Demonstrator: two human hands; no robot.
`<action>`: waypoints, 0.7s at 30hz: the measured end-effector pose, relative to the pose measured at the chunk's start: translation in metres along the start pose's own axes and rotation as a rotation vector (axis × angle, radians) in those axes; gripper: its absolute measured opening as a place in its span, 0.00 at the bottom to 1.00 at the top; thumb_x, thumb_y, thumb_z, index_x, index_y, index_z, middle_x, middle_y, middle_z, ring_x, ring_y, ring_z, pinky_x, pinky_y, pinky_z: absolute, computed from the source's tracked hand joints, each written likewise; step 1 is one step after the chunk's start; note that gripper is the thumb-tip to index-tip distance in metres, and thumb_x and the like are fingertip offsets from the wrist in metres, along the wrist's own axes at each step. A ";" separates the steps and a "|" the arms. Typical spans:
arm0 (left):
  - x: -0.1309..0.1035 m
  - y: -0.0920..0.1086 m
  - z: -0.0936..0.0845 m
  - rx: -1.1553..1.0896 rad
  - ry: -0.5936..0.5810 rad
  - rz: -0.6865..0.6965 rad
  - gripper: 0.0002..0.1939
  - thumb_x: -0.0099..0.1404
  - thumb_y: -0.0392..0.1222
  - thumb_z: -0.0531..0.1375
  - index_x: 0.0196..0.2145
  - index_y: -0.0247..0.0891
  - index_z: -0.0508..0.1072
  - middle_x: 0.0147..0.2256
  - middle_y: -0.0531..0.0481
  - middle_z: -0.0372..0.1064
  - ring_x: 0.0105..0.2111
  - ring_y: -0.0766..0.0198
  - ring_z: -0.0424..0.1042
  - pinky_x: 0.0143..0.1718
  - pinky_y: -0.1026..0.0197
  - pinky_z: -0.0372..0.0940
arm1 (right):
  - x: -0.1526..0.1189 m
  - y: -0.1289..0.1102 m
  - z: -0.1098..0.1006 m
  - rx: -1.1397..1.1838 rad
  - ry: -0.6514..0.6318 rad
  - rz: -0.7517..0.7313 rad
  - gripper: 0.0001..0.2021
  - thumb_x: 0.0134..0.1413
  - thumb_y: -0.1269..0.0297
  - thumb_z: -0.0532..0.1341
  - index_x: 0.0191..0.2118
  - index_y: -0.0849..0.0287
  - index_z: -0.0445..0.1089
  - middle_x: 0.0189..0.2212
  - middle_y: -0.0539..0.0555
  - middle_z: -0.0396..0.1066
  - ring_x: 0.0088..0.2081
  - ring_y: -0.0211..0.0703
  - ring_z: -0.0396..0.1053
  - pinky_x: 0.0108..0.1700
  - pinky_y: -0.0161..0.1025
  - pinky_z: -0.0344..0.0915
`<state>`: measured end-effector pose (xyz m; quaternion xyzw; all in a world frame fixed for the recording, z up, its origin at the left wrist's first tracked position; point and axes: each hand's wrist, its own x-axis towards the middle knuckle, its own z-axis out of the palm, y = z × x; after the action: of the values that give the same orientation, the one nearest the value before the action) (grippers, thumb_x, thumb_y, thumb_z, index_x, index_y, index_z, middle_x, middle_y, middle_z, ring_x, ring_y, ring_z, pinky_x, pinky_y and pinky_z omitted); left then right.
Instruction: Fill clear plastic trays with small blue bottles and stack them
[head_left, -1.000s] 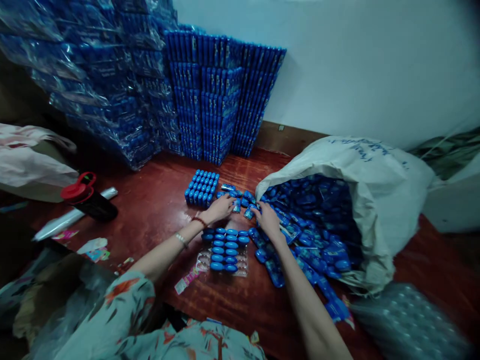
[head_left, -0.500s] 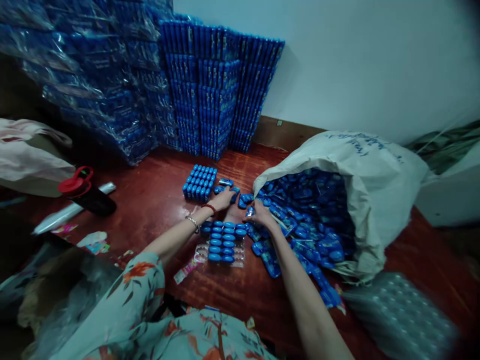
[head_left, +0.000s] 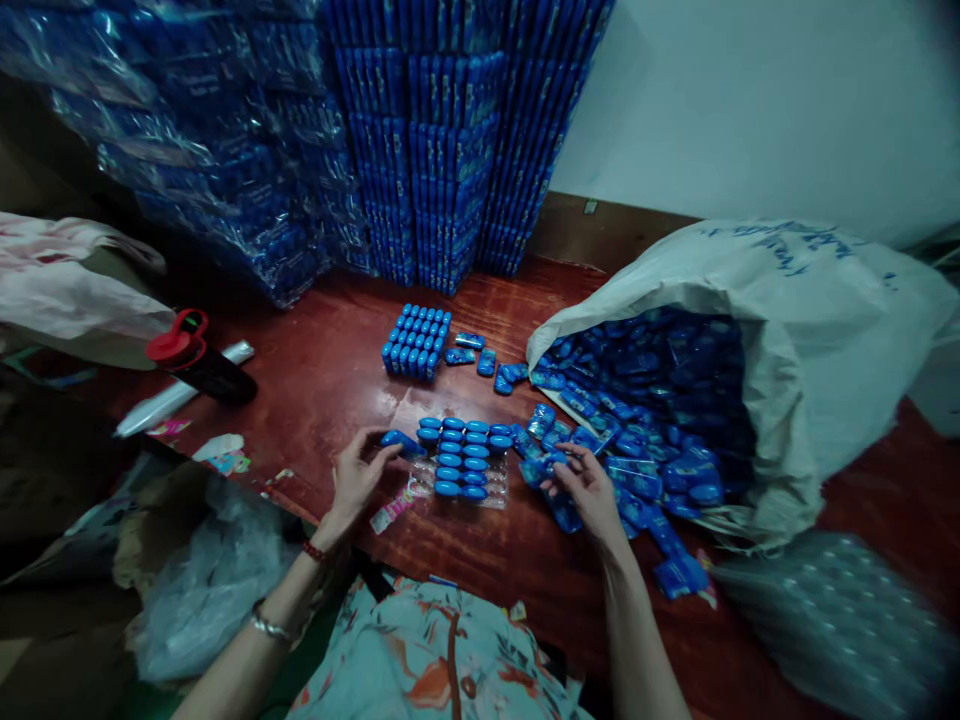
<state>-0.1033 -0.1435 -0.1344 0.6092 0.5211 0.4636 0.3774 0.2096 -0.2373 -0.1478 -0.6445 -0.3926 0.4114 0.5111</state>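
Observation:
My left hand (head_left: 361,472) pinches the end of a small blue oval case (head_left: 402,442) between thumb and fingertips, at the left side of a clear plastic tray (head_left: 495,490). Rows of blue cases (head_left: 450,460) fill the tray's middle columns and its far row; some hollows at both sides are bare. Right of the tray, my right hand (head_left: 589,490) has its fingers closed on another small blue case (head_left: 541,468), above the loose pile (head_left: 634,478). That pile spills from a white woven sack (head_left: 810,330). Beyond the tray sits a neat block of blue cases (head_left: 416,342).
Several loose cases (head_left: 486,361) lie beside the block. Tall stacks of blue packs (head_left: 450,170) stand against the wall. On the left are a black bottle with a red lid (head_left: 199,355) and a plastic roll (head_left: 184,392). Clear empty trays (head_left: 840,610) lie at the lower right.
My left hand has moved back from the loose cases near the block to the tray's left side, with a case in it. My right hand has shifted right and nearer. The view has tilted down.

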 end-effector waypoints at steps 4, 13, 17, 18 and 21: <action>-0.010 -0.022 0.014 0.099 -0.132 0.131 0.08 0.62 0.41 0.56 0.39 0.38 0.69 0.36 0.50 0.70 0.36 0.64 0.71 0.39 0.60 0.68 | -0.013 0.001 0.026 -0.216 0.013 -0.156 0.16 0.52 0.52 0.59 0.42 0.56 0.65 0.37 0.54 0.71 0.37 0.45 0.71 0.40 0.43 0.68; 0.012 -0.015 0.008 0.531 -0.450 0.549 0.13 0.67 0.33 0.46 0.43 0.37 0.68 0.38 0.46 0.68 0.35 0.65 0.68 0.37 0.64 0.66 | 0.006 -0.020 0.039 -0.895 -0.246 -0.615 0.13 0.62 0.65 0.50 0.46 0.56 0.69 0.37 0.57 0.69 0.41 0.45 0.66 0.43 0.41 0.64; 0.020 -0.004 0.010 0.603 -0.592 0.622 0.13 0.67 0.33 0.47 0.45 0.38 0.68 0.42 0.45 0.68 0.40 0.63 0.68 0.42 0.61 0.65 | 0.005 -0.037 0.050 -1.210 -0.337 -0.574 0.13 0.60 0.70 0.50 0.43 0.56 0.71 0.36 0.57 0.69 0.40 0.47 0.64 0.41 0.40 0.61; 0.023 -0.002 0.012 0.619 -0.629 0.636 0.13 0.67 0.33 0.47 0.44 0.38 0.68 0.43 0.44 0.68 0.41 0.62 0.68 0.43 0.60 0.65 | 0.004 -0.041 0.055 -1.263 -0.338 -0.548 0.13 0.60 0.71 0.50 0.43 0.56 0.71 0.37 0.58 0.69 0.41 0.47 0.64 0.42 0.41 0.60; 0.029 0.002 0.016 0.697 -0.719 0.660 0.12 0.66 0.31 0.48 0.42 0.38 0.68 0.43 0.43 0.68 0.42 0.61 0.68 0.43 0.59 0.65 | -0.002 -0.045 0.068 -1.340 -0.298 -0.472 0.15 0.59 0.74 0.50 0.45 0.54 0.70 0.40 0.59 0.70 0.43 0.48 0.64 0.45 0.42 0.58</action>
<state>-0.0869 -0.1149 -0.1324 0.9453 0.2654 0.1227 0.1443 0.1417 -0.2085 -0.1129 -0.6543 -0.7546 0.0447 0.0227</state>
